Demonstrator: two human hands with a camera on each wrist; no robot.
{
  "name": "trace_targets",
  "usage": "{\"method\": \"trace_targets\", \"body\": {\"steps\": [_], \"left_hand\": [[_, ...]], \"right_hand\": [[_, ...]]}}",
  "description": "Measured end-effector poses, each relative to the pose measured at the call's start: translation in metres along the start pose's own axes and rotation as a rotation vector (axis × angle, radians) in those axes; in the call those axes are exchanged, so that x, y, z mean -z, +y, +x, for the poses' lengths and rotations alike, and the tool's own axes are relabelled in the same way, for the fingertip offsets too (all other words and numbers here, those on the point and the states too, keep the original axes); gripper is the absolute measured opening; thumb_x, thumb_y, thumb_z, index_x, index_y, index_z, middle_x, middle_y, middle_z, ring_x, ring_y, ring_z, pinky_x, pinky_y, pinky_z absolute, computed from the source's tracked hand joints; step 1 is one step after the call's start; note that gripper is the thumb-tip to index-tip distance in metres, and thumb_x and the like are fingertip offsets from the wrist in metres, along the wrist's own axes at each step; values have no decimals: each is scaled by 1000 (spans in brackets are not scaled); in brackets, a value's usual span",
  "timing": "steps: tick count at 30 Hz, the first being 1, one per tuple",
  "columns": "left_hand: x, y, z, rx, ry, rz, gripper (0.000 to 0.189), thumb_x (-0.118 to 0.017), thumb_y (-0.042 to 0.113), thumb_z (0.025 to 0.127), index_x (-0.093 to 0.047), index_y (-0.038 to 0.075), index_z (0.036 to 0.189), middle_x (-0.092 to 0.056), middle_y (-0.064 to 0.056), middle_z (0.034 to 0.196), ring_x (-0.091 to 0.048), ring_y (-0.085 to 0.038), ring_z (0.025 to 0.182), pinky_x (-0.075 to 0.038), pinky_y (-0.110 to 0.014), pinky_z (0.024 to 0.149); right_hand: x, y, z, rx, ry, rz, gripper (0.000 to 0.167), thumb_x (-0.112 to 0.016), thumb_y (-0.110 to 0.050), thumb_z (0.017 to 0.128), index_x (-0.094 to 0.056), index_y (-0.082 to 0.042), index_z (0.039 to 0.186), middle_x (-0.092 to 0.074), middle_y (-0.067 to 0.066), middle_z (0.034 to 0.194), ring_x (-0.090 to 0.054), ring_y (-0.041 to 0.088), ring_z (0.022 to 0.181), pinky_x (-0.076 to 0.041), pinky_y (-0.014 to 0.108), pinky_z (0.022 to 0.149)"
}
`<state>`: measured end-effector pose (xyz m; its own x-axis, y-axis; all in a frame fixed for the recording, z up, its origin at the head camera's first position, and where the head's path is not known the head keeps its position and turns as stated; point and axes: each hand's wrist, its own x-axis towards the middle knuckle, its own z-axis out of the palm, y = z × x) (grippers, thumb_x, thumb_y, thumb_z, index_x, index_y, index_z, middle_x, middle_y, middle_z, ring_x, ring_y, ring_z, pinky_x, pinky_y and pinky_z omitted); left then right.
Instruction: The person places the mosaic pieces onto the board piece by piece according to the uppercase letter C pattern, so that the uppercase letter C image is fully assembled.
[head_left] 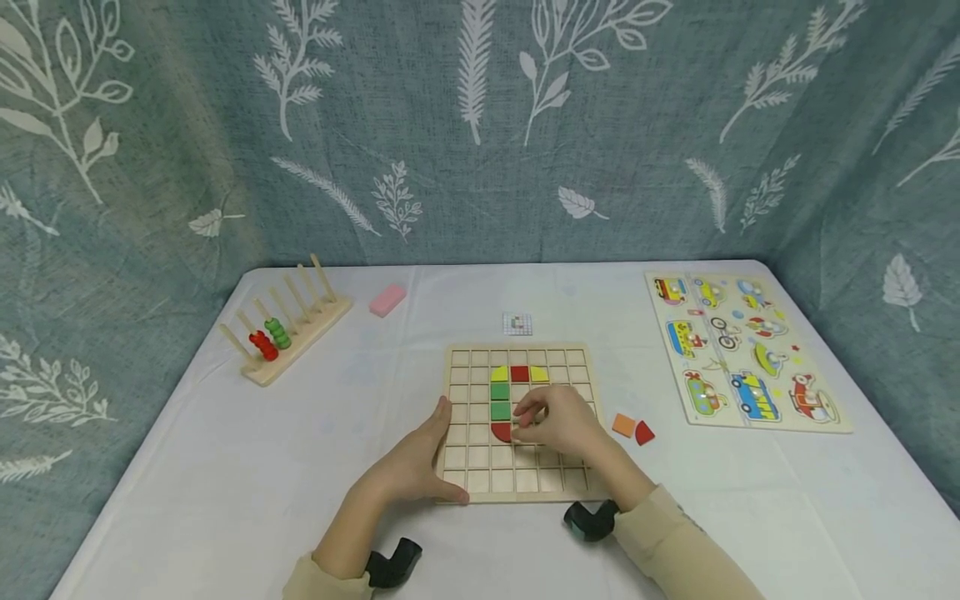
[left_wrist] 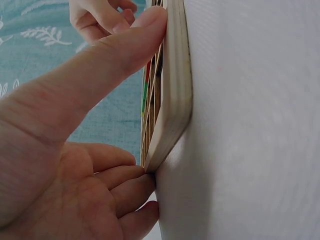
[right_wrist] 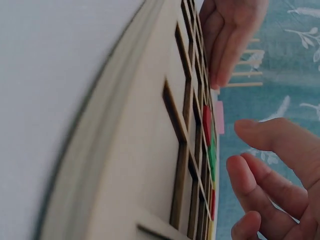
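A wooden grid board (head_left: 480,481) lies on the white table in front of me. In its cells sit a red square tile (head_left: 519,374) between two yellow rounded tiles, green square tiles (head_left: 500,411) below, and a red rounded tile (head_left: 501,432). My left hand (head_left: 408,462) spans the board's near left corner, fingers along the left side and thumb at the front edge. Over the board, beside the red rounded tile, hovers my right hand (head_left: 558,423). Its thumb and bent fingers stand apart in the right wrist view, with no tile visible between them.
Right of the board lie an orange square tile (head_left: 623,425) and a red rounded tile (head_left: 644,432). A small pattern card (head_left: 517,323) is behind it. Farther out are a bead rack (head_left: 300,333), a pink block (head_left: 387,300) and a vehicle puzzle board (head_left: 750,350).
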<state>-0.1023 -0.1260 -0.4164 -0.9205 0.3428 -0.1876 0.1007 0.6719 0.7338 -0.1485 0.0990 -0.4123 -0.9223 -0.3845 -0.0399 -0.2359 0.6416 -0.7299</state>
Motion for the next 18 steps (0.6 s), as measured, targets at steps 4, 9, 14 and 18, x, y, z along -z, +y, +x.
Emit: {"method": "trace_targets", "body": {"steps": [4,9,14,18], "left_hand": [[0,0,0,-4,0,3,125,-90,23,50,-11,-8,142,-8,-21,149,-12,-30,137,-18,-43,109],[0,1,-1,-2,-2,0,125,-90,23,51,-11,-8,142,-8,-21,149,-12,-30,137,-18,-43,109],[0,1,-1,2,0,3,124,-90,23,51,-12,-8,142,-8,-20,149,-12,-30,137,-18,-43,109],[0,1,-2,3,1,3,124,-90,22,51,-12,-8,142,-8,-21,149,-12,-30,137,-18,-43,109]], "right_hand": [[4,2,-2,18,1,12,17,-78,-19,71,-69,-13,83,-62,-11,69,-49,12,59,-42,26,55],[11,10,-5,81,-3,32,18,-77,-18,72,-70,-10,87,-64,-8,75,-46,13,61,-40,25,53],[18,17,-8,144,-7,59,18,-76,-17,73,-70,-10,88,-67,-3,84,-49,15,68,-43,24,56],[25,21,-13,166,-11,70,18,-76,-17,74,-70,-10,89,-67,-1,91,-51,15,72,-44,25,58]]}}
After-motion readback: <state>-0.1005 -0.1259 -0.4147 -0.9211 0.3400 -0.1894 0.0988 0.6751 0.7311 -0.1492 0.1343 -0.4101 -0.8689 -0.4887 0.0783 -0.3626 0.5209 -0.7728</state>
